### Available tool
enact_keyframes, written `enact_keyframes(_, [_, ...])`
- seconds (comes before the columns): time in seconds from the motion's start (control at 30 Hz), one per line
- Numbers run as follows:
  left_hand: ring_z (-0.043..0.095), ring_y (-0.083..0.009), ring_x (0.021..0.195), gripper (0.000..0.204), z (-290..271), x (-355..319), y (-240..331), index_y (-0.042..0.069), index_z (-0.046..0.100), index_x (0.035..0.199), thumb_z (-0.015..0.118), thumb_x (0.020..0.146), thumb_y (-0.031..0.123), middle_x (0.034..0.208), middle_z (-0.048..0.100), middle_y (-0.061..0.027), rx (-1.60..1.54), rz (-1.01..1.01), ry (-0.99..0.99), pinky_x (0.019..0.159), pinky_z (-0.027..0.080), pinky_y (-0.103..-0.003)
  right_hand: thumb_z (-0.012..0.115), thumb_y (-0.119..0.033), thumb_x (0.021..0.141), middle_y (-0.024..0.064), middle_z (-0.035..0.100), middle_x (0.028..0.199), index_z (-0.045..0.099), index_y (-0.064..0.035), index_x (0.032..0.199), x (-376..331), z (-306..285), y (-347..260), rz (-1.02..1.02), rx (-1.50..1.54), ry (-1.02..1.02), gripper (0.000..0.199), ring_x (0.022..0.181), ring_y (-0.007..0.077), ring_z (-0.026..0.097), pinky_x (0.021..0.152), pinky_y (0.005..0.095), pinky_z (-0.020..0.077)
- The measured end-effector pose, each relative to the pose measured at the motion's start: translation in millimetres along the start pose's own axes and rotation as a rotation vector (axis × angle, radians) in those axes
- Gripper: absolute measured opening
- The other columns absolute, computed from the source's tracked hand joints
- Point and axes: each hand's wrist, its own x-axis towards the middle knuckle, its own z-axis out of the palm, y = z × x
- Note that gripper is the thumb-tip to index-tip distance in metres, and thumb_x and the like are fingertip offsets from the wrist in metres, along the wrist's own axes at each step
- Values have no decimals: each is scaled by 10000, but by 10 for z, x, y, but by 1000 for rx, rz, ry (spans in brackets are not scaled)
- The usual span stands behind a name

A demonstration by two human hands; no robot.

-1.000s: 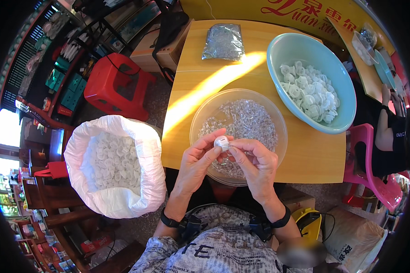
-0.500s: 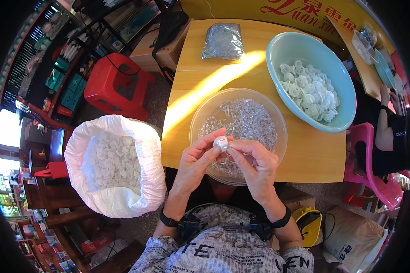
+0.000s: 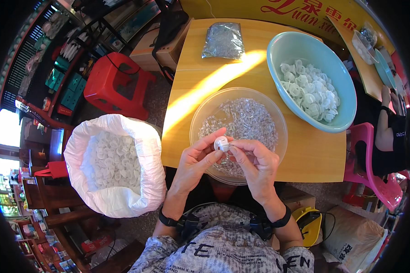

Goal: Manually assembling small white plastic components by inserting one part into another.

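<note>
My left hand (image 3: 192,164) is closed in a pinch on a small white round plastic piece (image 3: 221,143), its flat face turned upward. The thumb and index finger of my right hand (image 3: 258,164) press together at the piece's right side. A small clear plastic part seems to be between them, mostly covered by the fingertips. Both hands hover over the near part of a clear round tub (image 3: 193,119), which holds many thin clear plastic parts (image 3: 250,116).
A light blue basin (image 3: 278,93) of white plastic pieces stands right on the wooden table (image 3: 312,157). At the back lies a clear bag (image 3: 223,41) of parts. Left are a white sack (image 3: 151,182) of white pieces and a red stool (image 3: 105,82). Another person's arm (image 3: 384,129) shows far right.
The white round piece has tilted slightly between my fingers, and my right fingertips have shifted a little at its side. Both hands stay in about the same place.
</note>
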Motion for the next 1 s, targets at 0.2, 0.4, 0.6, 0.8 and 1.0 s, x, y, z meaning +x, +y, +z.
enact_keyframes(0.2, [554, -87, 959, 475, -60, -12, 23, 41, 453, 1352, 588, 896, 42, 1206, 574, -69, 113, 23, -16, 810, 460, -220, 656, -12, 841, 77, 668, 885, 637, 4, 934, 13, 11, -17, 38, 51, 5, 96, 750, 94, 631, 632, 229, 535])
enact_keyframes(0.4, [560, -90, 913, 481, -71, -18, 40, 28, 466, 1339, 608, 879, 34, 1121, 574, -47, 139, 52, -35, 776, 478, -213, 657, -1, 837, 71, 661, 875, 639, -3, 931, 12, 3, 12, 25, 34, -2, 96, 726, 84, 613, 607, 215, 522])
enact_keyframes(0.6, [571, -95, 907, 476, -65, -34, 19, 19, 494, 1314, 628, 858, 16, 1080, 570, -36, 117, 30, -33, 770, 491, -217, 657, 12, 830, 74, 657, 879, 644, -3, 927, 35, 3, -18, -8, 11, -32, 99, 731, 94, 623, 605, 219, 528])
enact_keyframes(0.8, [582, -112, 949, 464, -1, -33, 15, 17, 505, 1303, 628, 855, 8, 1076, 574, -40, 136, 52, -22, 823, 492, -236, 638, 21, 841, 85, 648, 913, 648, 2, 928, 38, -40, -55, 23, 40, -72, 90, 767, 103, 628, 628, 222, 532])
enact_keyframes(1.0, [586, -143, 999, 440, 5, -36, 39, 1, 512, 1282, 625, 857, -1, 1114, 590, -73, 11, -2, -24, 908, 477, -277, 601, 5, 877, 86, 649, 945, 622, 19, 961, 5, -65, -31, 197, 262, -53, 88, 795, 106, 623, 690, 227, 534])
